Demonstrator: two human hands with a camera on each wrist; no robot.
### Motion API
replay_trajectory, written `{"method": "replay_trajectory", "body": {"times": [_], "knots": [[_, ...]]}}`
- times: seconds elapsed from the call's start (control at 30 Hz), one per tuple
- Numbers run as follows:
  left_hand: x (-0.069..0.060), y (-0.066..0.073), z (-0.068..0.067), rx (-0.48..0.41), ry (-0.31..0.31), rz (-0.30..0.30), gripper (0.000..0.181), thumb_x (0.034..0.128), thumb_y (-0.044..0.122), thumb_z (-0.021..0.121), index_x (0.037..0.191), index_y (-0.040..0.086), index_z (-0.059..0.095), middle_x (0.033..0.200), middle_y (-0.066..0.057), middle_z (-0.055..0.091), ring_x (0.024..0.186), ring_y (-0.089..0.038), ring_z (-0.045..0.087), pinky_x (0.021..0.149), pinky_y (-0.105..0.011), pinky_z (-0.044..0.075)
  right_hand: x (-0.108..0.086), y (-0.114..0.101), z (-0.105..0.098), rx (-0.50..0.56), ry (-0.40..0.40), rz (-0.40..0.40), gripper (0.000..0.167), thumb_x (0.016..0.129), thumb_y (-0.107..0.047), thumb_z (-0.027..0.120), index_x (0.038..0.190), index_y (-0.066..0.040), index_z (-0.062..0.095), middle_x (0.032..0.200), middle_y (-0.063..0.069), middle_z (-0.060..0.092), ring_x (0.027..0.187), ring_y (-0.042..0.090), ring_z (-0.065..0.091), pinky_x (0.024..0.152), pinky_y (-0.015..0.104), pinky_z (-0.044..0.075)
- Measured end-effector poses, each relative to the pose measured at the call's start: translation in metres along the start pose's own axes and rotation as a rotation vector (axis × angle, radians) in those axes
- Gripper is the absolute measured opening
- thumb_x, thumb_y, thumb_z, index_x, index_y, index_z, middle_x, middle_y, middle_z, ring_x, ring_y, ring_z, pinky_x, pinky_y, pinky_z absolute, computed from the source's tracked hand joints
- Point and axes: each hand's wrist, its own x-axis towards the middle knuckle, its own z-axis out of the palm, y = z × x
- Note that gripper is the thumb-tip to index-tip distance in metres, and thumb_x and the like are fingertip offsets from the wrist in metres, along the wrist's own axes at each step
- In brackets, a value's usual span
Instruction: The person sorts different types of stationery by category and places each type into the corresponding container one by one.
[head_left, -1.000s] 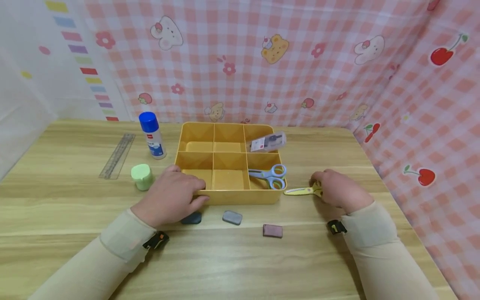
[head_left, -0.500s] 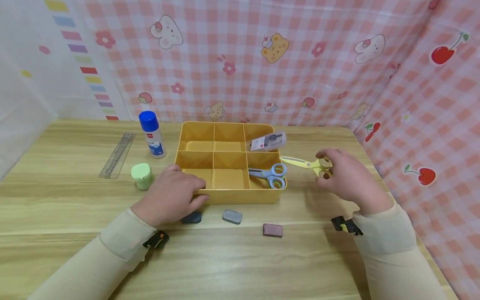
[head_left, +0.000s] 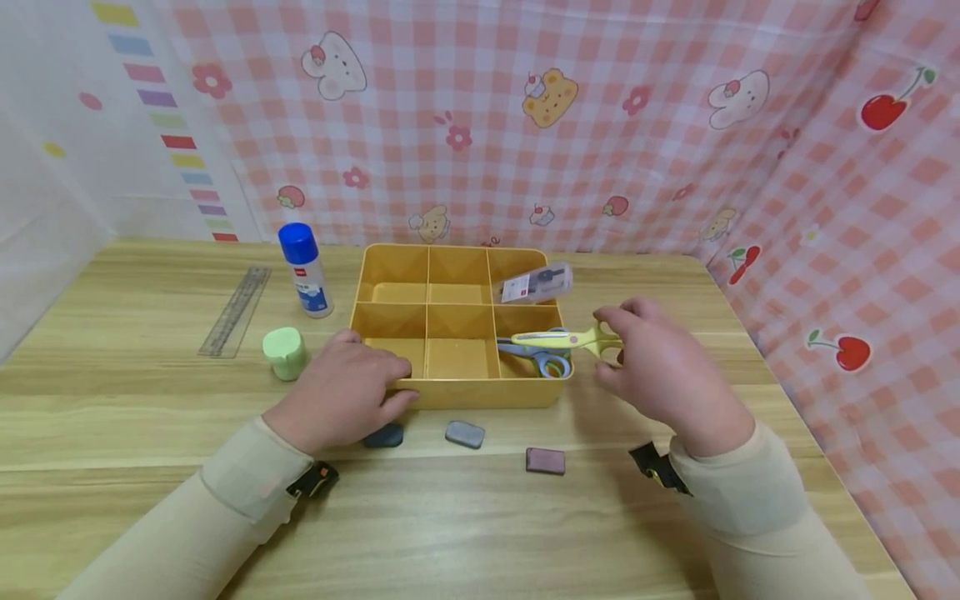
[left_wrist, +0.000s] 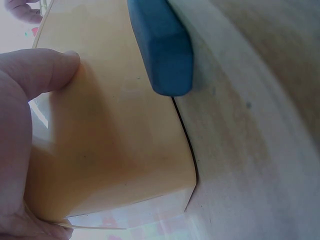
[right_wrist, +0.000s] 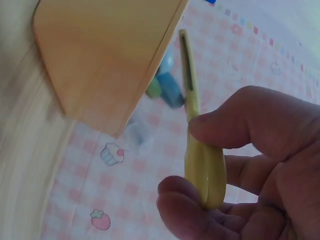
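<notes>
A yellow box (head_left: 487, 393) with six compartments stands mid-table. My left hand (head_left: 341, 390) grips its front-left wall, the thumb (left_wrist: 55, 72) flat on the outside in the left wrist view. My right hand (head_left: 671, 371) pinches yellow scissors (head_left: 558, 339) by the handles (right_wrist: 205, 172), blades pointing left over the box's front-right compartment. Under them, blue scissors (head_left: 553, 367) lie in that compartment with their handles on its right edge. A clear case (head_left: 536, 283) with dark contents leans out of the back-right compartment.
Left of the box are a ruler (head_left: 235, 312), a blue-capped bottle (head_left: 306, 275) and a green container (head_left: 285, 354). Before it lie a dark blue block (head_left: 384, 436), a grey block (head_left: 465, 434) and a mauve block (head_left: 545, 461). Patterned cloth hangs behind and at the right.
My right hand has lifted the yellow scissors off the table and carried them left, over the box's right edge. My left hand, the box and the other items have stayed in place.
</notes>
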Motion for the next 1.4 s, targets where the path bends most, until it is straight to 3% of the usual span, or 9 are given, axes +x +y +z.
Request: {"method": "replay_trajectory", "body": {"times": [0.2, 0.43, 0.73, 1.07, 1.3, 1.4], "knots": [[0.0, 0.0, -0.001, 0.0, -0.008, 0.001, 0.032, 0.0981, 0.044, 0.072, 0.076, 0.025, 0.059, 0.063, 0.015, 0.053, 0.059, -0.007, 0.046, 0.076, -0.038, 0.031, 0.0, -0.01, 0.001, -0.04, 0.018, -0.004, 0.06, 0.089, -0.019, 0.074, 0.145, -0.003, 0.059, 0.134, 0.024, 0.056, 0.1, 0.036, 0.065, 0.091, 0.053, 0.055], [0.001, -0.001, 0.0, 0.003, -0.008, 0.002, 0.032, 0.098, 0.044, 0.072, 0.076, 0.025, 0.058, 0.062, 0.015, 0.052, 0.058, -0.007, 0.046, 0.076, -0.038, 0.03, -0.001, -0.02, 0.006, -0.072, 0.046, -0.028, 0.061, 0.092, -0.022, 0.076, 0.146, 0.0, 0.058, 0.135, 0.027, 0.056, 0.106, 0.039, 0.066, 0.09, 0.052, 0.057], [-0.001, -0.001, 0.0, 0.0, -0.006, -0.004, 0.032, 0.0981, 0.044, 0.072, 0.076, 0.026, 0.058, 0.062, 0.017, 0.051, 0.058, -0.007, 0.046, 0.076, -0.037, 0.029, 0.002, -0.029, 0.017, -0.082, 0.027, -0.043, 0.062, 0.095, -0.026, 0.077, 0.148, -0.001, 0.057, 0.139, 0.024, 0.055, 0.1, 0.033, 0.069, 0.083, 0.047, 0.061], [0.0, -0.001, 0.0, 0.004, -0.003, 0.001, 0.033, 0.098, 0.045, 0.072, 0.075, 0.026, 0.057, 0.062, 0.017, 0.051, 0.058, -0.007, 0.046, 0.077, -0.037, 0.03, 0.008, -0.035, 0.034, -0.086, 0.043, -0.112, 0.07, 0.092, -0.035, 0.083, 0.145, 0.003, 0.059, 0.138, 0.02, 0.06, 0.107, 0.032, 0.07, 0.094, 0.047, 0.059], [0.001, -0.001, 0.0, 0.001, -0.009, 0.002, 0.032, 0.0978, 0.044, 0.072, 0.076, 0.026, 0.058, 0.062, 0.016, 0.051, 0.059, -0.007, 0.046, 0.077, -0.038, 0.03, 0.009, -0.033, 0.038, -0.056, 0.032, -0.141, 0.074, 0.091, -0.035, 0.084, 0.148, 0.003, 0.055, 0.151, 0.021, 0.057, 0.135, 0.039, 0.061, 0.11, 0.053, 0.05], [0.001, -0.001, 0.0, -0.003, -0.011, 0.002, 0.031, 0.0979, 0.043, 0.072, 0.076, 0.025, 0.058, 0.062, 0.016, 0.052, 0.059, -0.008, 0.046, 0.077, -0.038, 0.03, 0.009, -0.032, 0.039, -0.054, 0.037, -0.153, 0.075, 0.09, -0.036, 0.085, 0.147, 0.003, 0.056, 0.152, 0.021, 0.057, 0.138, 0.04, 0.059, 0.112, 0.054, 0.048]]}}
